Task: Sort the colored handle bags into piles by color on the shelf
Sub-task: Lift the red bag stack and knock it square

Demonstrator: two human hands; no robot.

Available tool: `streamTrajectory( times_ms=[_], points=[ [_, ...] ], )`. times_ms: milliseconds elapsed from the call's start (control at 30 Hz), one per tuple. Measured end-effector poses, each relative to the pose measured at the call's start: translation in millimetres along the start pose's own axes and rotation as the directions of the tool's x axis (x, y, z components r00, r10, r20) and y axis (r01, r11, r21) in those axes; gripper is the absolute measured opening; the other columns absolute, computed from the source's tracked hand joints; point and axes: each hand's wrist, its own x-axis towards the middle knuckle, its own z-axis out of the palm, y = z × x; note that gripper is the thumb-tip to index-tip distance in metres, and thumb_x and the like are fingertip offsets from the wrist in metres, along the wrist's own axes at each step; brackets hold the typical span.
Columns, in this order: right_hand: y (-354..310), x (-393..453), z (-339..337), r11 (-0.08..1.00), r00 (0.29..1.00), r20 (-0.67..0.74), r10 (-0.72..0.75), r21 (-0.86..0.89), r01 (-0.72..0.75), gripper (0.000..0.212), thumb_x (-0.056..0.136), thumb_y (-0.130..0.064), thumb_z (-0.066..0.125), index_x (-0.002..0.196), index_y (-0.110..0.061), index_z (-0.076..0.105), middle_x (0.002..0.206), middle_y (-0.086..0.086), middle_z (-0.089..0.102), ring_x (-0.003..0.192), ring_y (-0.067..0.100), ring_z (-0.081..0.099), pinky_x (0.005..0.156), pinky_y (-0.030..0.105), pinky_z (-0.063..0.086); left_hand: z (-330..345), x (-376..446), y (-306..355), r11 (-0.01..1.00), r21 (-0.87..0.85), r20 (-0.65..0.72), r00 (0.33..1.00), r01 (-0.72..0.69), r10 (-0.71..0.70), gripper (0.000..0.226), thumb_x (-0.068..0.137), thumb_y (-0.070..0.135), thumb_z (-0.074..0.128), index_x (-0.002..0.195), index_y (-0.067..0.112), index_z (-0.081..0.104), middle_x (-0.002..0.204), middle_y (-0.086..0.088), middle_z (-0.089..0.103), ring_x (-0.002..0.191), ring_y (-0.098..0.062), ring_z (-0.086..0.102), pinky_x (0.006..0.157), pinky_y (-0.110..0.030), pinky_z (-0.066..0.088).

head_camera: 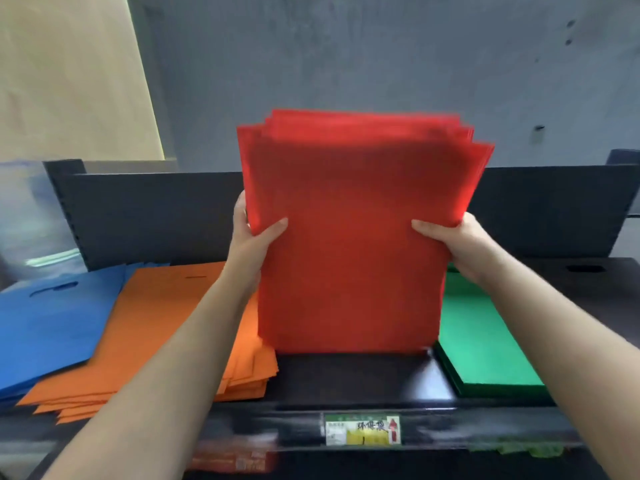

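Mostly sorted, by the look of it. Both hands are gripping a red bag stack [360, 237] upright, its lower edge resting on the shelf [349, 379]: left hand [254, 233] is clamping the left edge, right hand [450, 239] the right edge, thumbs lying across the front. Left of the red stack, an orange pile [166, 327] is lying flat; further left, a blue pile [52, 320], partly under the orange. Right of the red stack, a green pile [481, 341] is lying flat. Remaining, I judge: laying the red stack down in the gap between orange and green. No loose unsorted bags are showing.
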Motion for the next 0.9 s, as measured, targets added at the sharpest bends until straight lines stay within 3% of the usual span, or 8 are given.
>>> streamTrajectory(
  times_ms=[100,233,333,433,533,667,767,900],
  points=[
    [6.6,-4.2,11.4,0.991,0.992,-0.091,-0.087,0.095,0.095,0.036,0.060,-0.010,0.080,0.093,-0.017,0.070,0.087,-0.003,0.075,0.080,0.012,0.071,0.064,0.022,0.056,9.3,-4.8,-4.8,0.994,0.095,-0.040,0.998,-0.046,0.050,0.043,0.082,0.008,0.071,0.115,0.030,0.055,0.108,0.004,0.068,0.101,-0.013,0.066,0.093,-0.041,0.052],
    [-25.0,8.7,10.7,0.985,0.983,-0.110,-0.146,0.078,0.155,0.037,0.061,-0.009,0.083,0.094,-0.019,0.070,0.090,-0.002,0.075,0.083,0.015,0.072,0.065,0.025,0.057,16.8,9.2,21.0,0.996,0.045,-0.014,0.996,-0.083,0.084,0.032,0.080,0.010,0.074,0.107,0.023,0.062,0.107,-0.004,0.070,0.100,-0.022,0.067,0.090,-0.044,0.053],
    [-55.2,22.5,5.0,0.987,0.988,-0.020,-0.156,-0.040,0.155,0.037,0.066,-0.018,0.083,0.100,-0.024,0.068,0.097,-0.007,0.074,0.087,0.010,0.071,0.067,0.021,0.056,16.6,23.3,44.3,0.998,-0.020,0.054,0.996,-0.063,0.064,0.044,0.071,0.016,0.079,0.112,0.017,0.062,0.108,-0.006,0.071,0.099,-0.023,0.068,0.081,-0.036,0.056],
    [-60.9,25.6,-0.1,0.988,0.996,0.087,-0.034,-0.148,0.047,0.047,0.056,-0.035,0.081,0.100,-0.025,0.067,0.097,-0.008,0.074,0.086,0.008,0.070,0.067,0.023,0.054,15.5,23.5,51.4,0.997,-0.074,0.101,0.995,-0.014,0.021,0.050,0.067,0.015,0.082,0.114,0.013,0.064,0.106,-0.006,0.072,0.096,-0.021,0.069,0.075,-0.030,0.056],
    [-48.1,22.8,2.8,0.996,0.996,-0.001,-0.089,-0.029,0.089,0.041,0.062,-0.022,0.082,0.100,-0.020,0.067,0.092,-0.005,0.074,0.083,0.009,0.070,0.068,0.024,0.055,27.0,14.4,51.2,0.998,-0.055,0.085,0.996,0.004,0.000,0.051,0.063,0.016,0.080,0.111,0.007,0.066,0.102,-0.010,0.072,0.092,-0.023,0.070,0.077,-0.032,0.056],
    [-69.3,28.0,15.2,0.966,0.963,-0.129,-0.238,0.072,0.249,0.027,0.072,-0.006,0.079,0.092,-0.020,0.068,0.091,-0.001,0.074,0.084,0.016,0.070,0.076,0.032,0.057,54.1,17.0,78.0,0.987,-0.049,-0.090,0.985,-0.153,0.148,0.027,0.074,0.009,0.078,0.100,0.008,0.069,0.099,-0.010,0.072,0.092,-0.023,0.069,0.084,-0.037,0.056],
    [-98.7,38.7,19.8,0.926,0.931,-0.154,-0.332,0.134,0.353,0.023,0.072,-0.006,0.079,0.089,-0.018,0.069,0.089,0.000,0.074,0.082,0.017,0.070,0.079,0.035,0.057,65.4,26.5,103.7,0.970,-0.023,-0.098,0.966,-0.242,0.239,0.027,0.072,0.014,0.081,0.096,0.012,0.070,0.094,-0.006,0.074,0.088,-0.022,0.071,0.078,-0.034,0.058],
    [-79.9,39.6,14.2,0.969,0.982,0.036,-0.187,0.171,0.178,0.030,0.077,-0.003,0.070,0.105,-0.012,0.064,0.099,0.007,0.071,0.085,0.017,0.069,0.079,0.033,0.056,53.7,29.2,88.2,0.991,-0.061,0.020,0.992,-0.121,0.123,0.041,0.071,0.011,0.077,0.110,0.010,0.064,0.100,-0.011,0.071,0.087,-0.024,0.069,0.081,-0.038,0.056]
  ],
)
